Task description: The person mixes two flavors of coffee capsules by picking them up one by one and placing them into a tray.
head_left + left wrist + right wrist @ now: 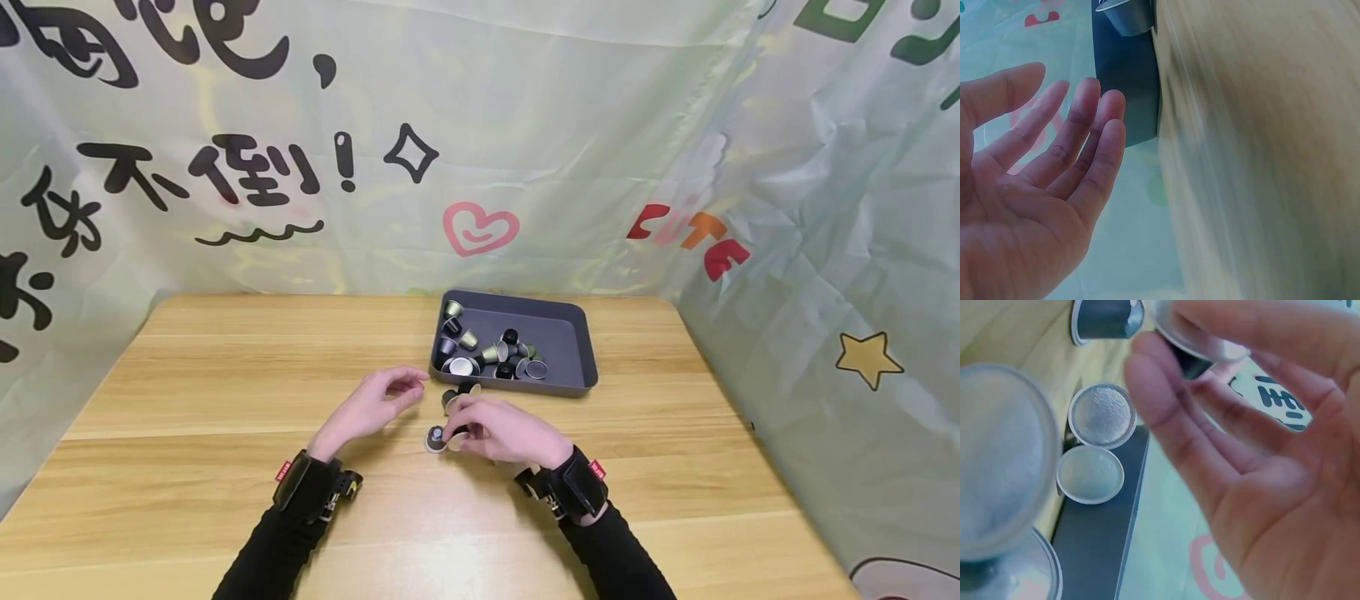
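My right hand (504, 432) is over the table just in front of the grey tray (564, 346). Its thumb and fingers pinch a dark coffee capsule (1192, 361) with a silvery lid. Beside those fingertips, another dark capsule (435, 439) sits on the wood. More capsules (450, 397) lie between this hand and the tray's front wall, partly covered by the hand. The left hand (375, 402) hovers near the tray's front left corner, holding nothing. In the left wrist view its fingers (1110, 150) are relaxed and slightly bent.
Several green, black and grey capsules (468, 339) lie jumbled in the tray's left half. The wooden table (225, 375) reaches back to a printed cloth backdrop (570, 167), which also closes off the right side.
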`<state>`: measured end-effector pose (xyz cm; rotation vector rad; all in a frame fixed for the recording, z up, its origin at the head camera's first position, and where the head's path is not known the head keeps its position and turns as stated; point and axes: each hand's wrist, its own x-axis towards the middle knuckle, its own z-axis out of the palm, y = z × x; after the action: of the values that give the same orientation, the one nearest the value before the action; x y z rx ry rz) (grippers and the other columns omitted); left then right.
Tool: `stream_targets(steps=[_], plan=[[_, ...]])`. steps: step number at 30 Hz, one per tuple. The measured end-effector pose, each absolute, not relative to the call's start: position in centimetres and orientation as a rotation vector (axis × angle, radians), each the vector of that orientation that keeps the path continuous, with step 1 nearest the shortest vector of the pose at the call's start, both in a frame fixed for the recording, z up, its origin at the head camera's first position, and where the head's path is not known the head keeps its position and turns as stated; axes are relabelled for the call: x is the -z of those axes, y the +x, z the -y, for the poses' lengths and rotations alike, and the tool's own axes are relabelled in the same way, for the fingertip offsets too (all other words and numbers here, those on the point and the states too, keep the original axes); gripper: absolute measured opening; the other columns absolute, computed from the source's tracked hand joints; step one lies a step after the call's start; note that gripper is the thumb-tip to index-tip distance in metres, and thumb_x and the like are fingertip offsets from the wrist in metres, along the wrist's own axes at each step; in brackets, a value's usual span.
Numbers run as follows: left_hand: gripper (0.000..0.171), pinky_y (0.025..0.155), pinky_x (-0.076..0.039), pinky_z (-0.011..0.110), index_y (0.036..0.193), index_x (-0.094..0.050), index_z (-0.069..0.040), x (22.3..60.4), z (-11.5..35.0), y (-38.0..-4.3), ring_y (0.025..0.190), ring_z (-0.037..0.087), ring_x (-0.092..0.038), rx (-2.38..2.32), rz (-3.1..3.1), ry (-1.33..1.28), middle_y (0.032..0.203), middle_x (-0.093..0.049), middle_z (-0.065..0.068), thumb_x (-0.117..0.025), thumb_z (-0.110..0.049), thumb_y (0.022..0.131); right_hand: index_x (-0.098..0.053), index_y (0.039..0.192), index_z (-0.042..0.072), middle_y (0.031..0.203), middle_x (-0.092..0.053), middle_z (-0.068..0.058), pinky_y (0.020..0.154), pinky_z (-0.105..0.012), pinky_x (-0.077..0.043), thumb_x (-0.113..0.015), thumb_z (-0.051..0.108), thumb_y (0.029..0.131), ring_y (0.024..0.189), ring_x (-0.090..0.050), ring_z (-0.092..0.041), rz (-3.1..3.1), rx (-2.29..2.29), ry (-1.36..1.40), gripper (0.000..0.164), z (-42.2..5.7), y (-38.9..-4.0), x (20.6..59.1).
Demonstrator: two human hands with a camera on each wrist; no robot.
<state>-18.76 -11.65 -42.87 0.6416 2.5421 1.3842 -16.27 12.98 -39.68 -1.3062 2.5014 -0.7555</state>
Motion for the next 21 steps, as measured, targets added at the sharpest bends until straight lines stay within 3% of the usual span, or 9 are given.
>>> stream_targets(steps=[9,16,21], plan=[[0.034,0.102,-0.054,0.048,0.13,-0.061,0.004,43.0,11.6,-18.8,0.108,0.028,-0.067,-1.384,-2.554,0.668,0.116,-0.071,0.019,-0.059,-0.011,0.099,-0.075,0.112,0.012,0.117,-0.07,-0.004,0.086,-0.023,-0.056,-0.069,0.005,0.093,0.103,-0.066,-0.013,-2.679,1.039,-1.397,0.021,-13.8,-17.1,39.7],[0.035,0.103,-0.054,0.048,0.131,-0.061,0.002,42.8,11.5,-18.6,0.109,0.027,-0.066,-1.385,-2.542,0.637,0.117,-0.071,0.018,-0.059,-0.013,0.099,-0.074,0.114,0.007,0.123,-0.068,-0.013,0.084,-0.026,-0.059,-0.07,0.003,0.091,0.099,-0.069,-0.018,-2.835,1.229,-1.349,0.023,-14.2,-17.4,39.7],[0.034,0.103,-0.054,0.049,0.13,-0.061,0.002,42.8,11.5,-18.6,0.109,0.028,-0.067,-1.393,-2.538,0.649,0.116,-0.071,0.018,-0.059,-0.012,0.099,-0.074,0.113,0.007,0.121,-0.067,-0.013,0.079,-0.027,-0.059,-0.071,-0.002,0.089,0.103,-0.067,-0.023,-2.897,1.371,-1.361,0.025,-14.5,-17.7,39.7]])
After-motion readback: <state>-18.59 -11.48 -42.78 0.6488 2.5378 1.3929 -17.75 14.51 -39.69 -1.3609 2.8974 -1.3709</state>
